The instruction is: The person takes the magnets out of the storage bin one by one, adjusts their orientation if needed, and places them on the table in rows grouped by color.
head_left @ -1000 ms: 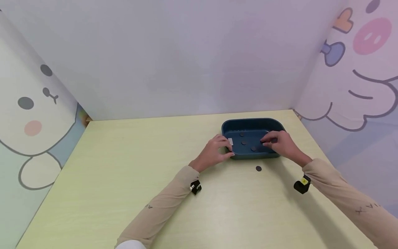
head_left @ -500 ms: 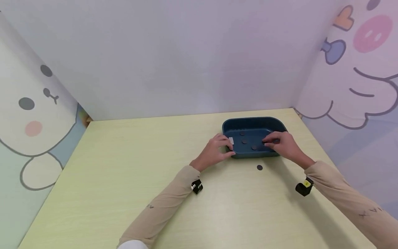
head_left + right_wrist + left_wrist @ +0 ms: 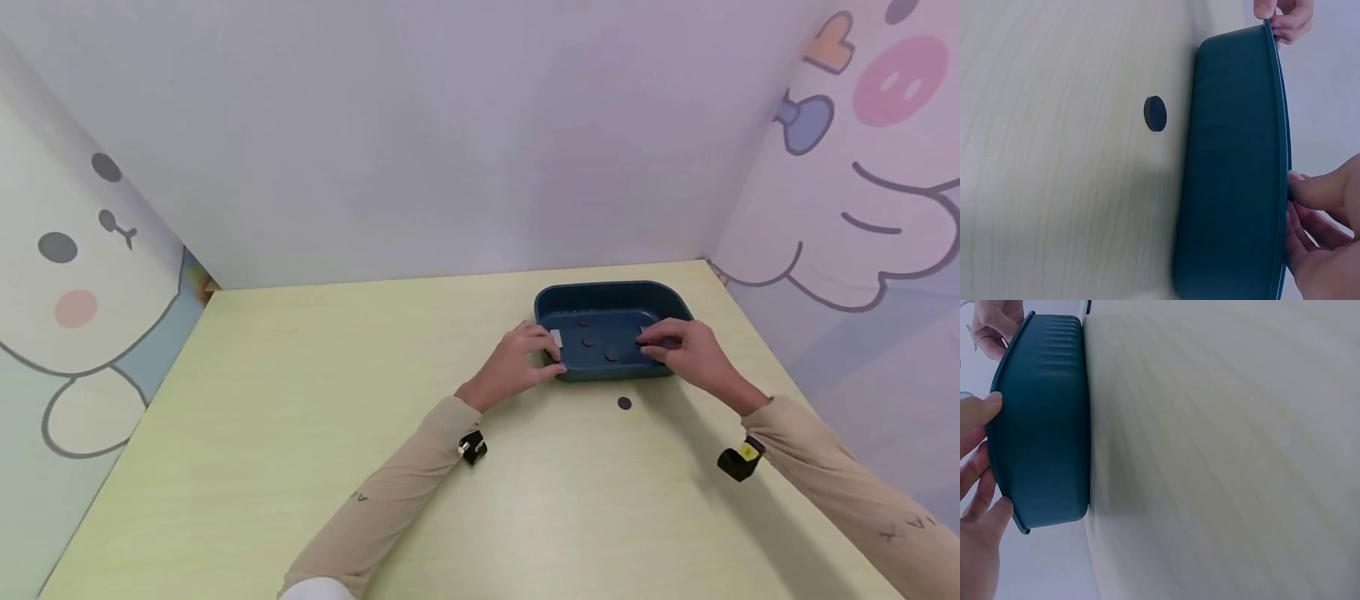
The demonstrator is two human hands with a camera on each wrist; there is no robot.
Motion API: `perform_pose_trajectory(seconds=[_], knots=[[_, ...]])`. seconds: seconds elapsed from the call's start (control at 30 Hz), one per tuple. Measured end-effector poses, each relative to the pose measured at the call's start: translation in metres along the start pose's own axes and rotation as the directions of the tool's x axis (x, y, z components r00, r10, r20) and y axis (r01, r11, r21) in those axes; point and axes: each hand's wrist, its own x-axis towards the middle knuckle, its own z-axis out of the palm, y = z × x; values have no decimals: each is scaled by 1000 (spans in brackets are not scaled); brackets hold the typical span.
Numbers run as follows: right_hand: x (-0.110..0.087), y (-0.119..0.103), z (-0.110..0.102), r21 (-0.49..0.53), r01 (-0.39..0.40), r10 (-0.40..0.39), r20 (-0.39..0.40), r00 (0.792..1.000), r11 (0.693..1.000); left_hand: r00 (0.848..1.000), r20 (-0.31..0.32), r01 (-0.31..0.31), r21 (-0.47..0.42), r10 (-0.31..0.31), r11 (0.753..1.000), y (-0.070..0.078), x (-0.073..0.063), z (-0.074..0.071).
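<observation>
A dark blue-green plastic basin (image 3: 615, 374) stands on the table. My left hand (image 3: 513, 367) grips its left front rim; the left wrist view shows the thumb and fingertips along that rim. My right hand (image 3: 693, 354) reaches over the basin's right side, thumb and fingers together, pinching a small dark disc (image 3: 641, 341) that they mostly cover. Inside lie more dark discs: one near the back (image 3: 582, 322), one in the middle (image 3: 588, 342), one toward the front (image 3: 612, 356). Another dark round disc (image 3: 1155, 114) lies flat on the table before the basin.
A small white label (image 3: 556, 338) shows at the basin's left inner wall. The pale wood-grained table (image 3: 337, 400) ends at a plain wall (image 3: 420, 150) behind, with cartoon-printed panels (image 3: 885, 167) at both sides. Each wrist carries a small black camera (image 3: 472, 448).
My right hand has shifted slightly to the right inside the basin, fingers still together. My left hand stays at the rim, and the discs lie as before.
</observation>
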Motion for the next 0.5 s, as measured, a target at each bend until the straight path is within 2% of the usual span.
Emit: perform_pose_trajectory(seconds=[0.23,0.5], knots=[[-5,1,1,4,0,0,-30,1000,1000,1000,29,11,48,-13,999,1,0,-2],[-10,-3,-4,39,30,-29,-44,999,999,1000,26,10,42,-11,999,3,2,-4]])
